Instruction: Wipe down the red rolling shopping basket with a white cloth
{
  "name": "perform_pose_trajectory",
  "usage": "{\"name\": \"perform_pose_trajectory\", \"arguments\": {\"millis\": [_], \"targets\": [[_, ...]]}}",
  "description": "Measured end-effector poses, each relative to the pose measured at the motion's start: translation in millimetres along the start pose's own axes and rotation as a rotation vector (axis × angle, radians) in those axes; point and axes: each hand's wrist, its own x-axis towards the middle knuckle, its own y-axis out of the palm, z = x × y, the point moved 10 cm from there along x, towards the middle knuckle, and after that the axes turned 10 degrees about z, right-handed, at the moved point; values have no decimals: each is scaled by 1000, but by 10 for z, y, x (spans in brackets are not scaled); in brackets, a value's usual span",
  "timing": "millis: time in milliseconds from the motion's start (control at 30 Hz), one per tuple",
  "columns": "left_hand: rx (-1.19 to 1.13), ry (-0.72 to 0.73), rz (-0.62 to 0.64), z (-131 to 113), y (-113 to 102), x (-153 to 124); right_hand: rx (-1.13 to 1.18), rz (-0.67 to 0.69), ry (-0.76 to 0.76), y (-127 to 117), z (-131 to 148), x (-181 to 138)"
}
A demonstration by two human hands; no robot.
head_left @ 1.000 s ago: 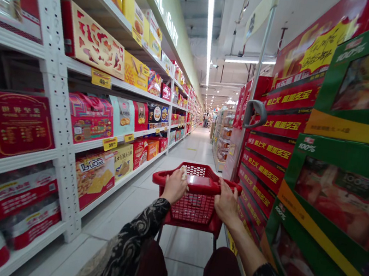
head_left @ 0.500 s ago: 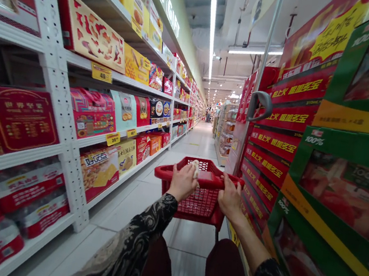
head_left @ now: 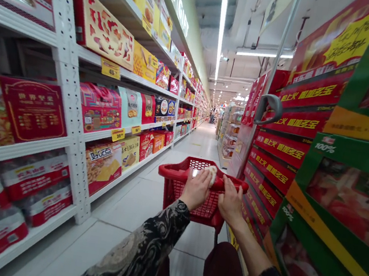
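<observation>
A red shopping cart stands in front of me, its wide handle bar facing my body. My left hand presses a crumpled whitish cloth onto the middle of the bar, with the fingers closed over it; part of the cloth is hidden under them. Just to the right, my right hand grips the bar near its right end. Behind the bar, the latticed basket of the cart shows between my hands; what lies inside cannot be made out.
White shelving with boxed gifts and bottled drinks lines the left. On the right rise stacks of red drink cartons and green boxes, close to the cart. A metal pole with a grey handle stands there. Far down the tiled aisle is a person.
My left hand has slid rightward along the bar with the cloth, closer to my right hand. My right hand keeps its grip. The whole view has shifted slightly.
</observation>
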Motion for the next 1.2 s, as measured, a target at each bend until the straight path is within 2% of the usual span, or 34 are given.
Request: {"name": "perform_pose_trajectory", "arguments": {"millis": [133, 200, 300, 467, 533, 633, 767, 833, 900, 1067, 1133, 1200], "targets": [[0, -184, -11, 513, -156, -164, 14, 12, -14, 27, 40, 5], [7, -235, -10, 637, -183, -196, 24, 26, -16, 51, 82, 13], [8, -204, -6, 519, -122, -139, 30, 24, -28, 60, 156, 23], [-29, -27, -17, 20, 23, 33, 28, 16, -55, 2, 212, 37], [-40, 5, -24, -19, 21, 40, 25, 22, -53, -24, 198, 47], [-31, -17, -23, 194, -40, -41, 14, 45, -41, -27, 171, 63], [9, -200, -21, 719, -153, -185, 13, 73, -35, 19, 216, 71], [30, -248, -20, 806, -169, -205, 16, 74, -41, 42, 276, 69], [48, -210, -21, 683, -137, -168, 12, 73, -50, 63, 333, 67], [45, -29, -39, 135, -16, -4, -29, 94, -81, 90, 396, 67], [23, -1, -41, 97, -19, 12, -47, 109, -90, 84, 405, 66], [10, -5, -33, 202, -56, -21, -59, 120, -94, 72, 412, 63]]}}
